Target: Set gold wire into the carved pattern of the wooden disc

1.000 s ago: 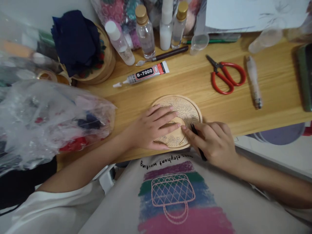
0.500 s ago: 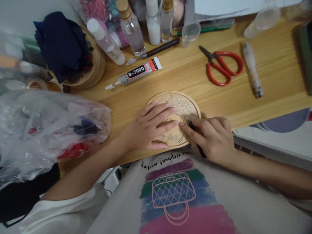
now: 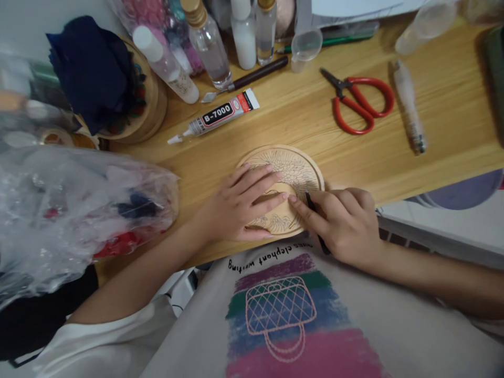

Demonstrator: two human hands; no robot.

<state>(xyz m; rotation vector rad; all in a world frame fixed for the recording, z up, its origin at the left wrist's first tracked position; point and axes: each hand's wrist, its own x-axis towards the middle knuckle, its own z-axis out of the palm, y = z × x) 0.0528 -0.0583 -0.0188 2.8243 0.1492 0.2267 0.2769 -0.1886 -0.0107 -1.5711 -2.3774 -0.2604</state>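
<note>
A round, pale wooden plate [image 3: 275,156] with fine dark line drawings of feathers and waves lies at the table's near edge. Spread flat over its left part, my left hand [image 3: 244,205] has its fingers apart. My right hand [image 3: 346,226] is closed around a slim black tool [image 3: 310,201] that points away from me at the plate's right side; the fingers cover most of it, so its kind is unclear. The right index fingertip presses on the plate's middle, close to the left index fingertip. A short golden strip [image 3: 293,224] lies low on the plate.
Beyond the plate lie a B-7000 glue tube [image 3: 224,113], a dark-handled palette knife [image 3: 255,74], red-handled cutters [image 3: 360,102] and a whitish pen [image 3: 409,107]. Bottles [image 3: 208,47] stand behind. A clear plastic bag [image 3: 79,210] and a round wooden box [image 3: 153,113] crowd the left.
The view has shifted slightly. The black tool has turned a little in my right hand, and its tip now looks thinner. My left hand stays on the plate.
</note>
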